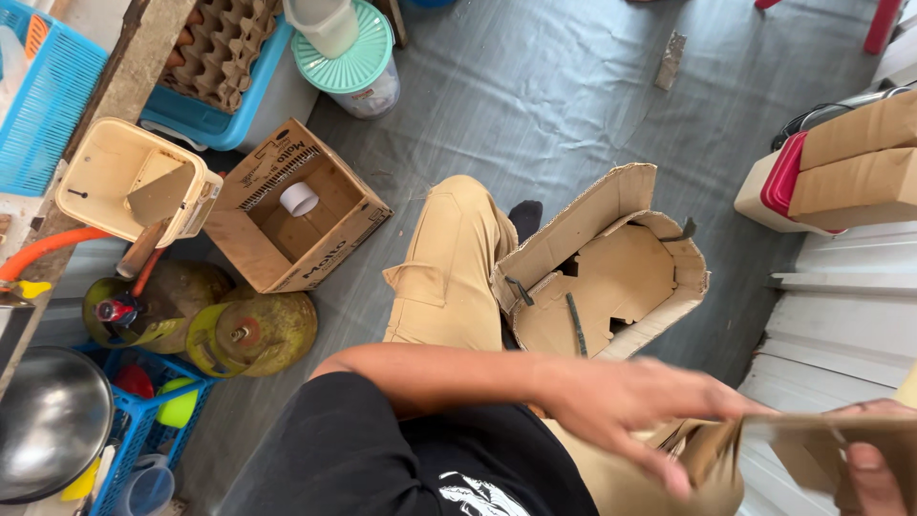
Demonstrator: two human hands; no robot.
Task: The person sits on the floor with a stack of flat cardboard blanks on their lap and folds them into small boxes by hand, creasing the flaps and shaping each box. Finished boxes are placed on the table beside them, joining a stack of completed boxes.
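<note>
- Item: cardboard piece point(812, 441), flat brown sheet, bottom right of my view, off the floor over my lap.
- Long axis: runs roughly left-right, ends pointing at each hand.
- Left hand point(635, 401): at sheet's left end, fingers point(669, 470) curled, clamped on that edge; blurred.
- Right hand point(874, 459): at right end, thumb pressed on sheet, clamped; partly cut by frame.
- Nearer: both touching; left shows more.
- Nearby: open cardboard box point(611, 277) by my knee.

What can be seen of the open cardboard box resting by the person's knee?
The open cardboard box is plain brown corrugated board, worn, with ragged flaps and cut-out edges. It lies tilted, its opening facing the camera, leaning against the tan trouser leg on the grey floor. Dark strips lie inside it. Neither hand touches it.
</note>
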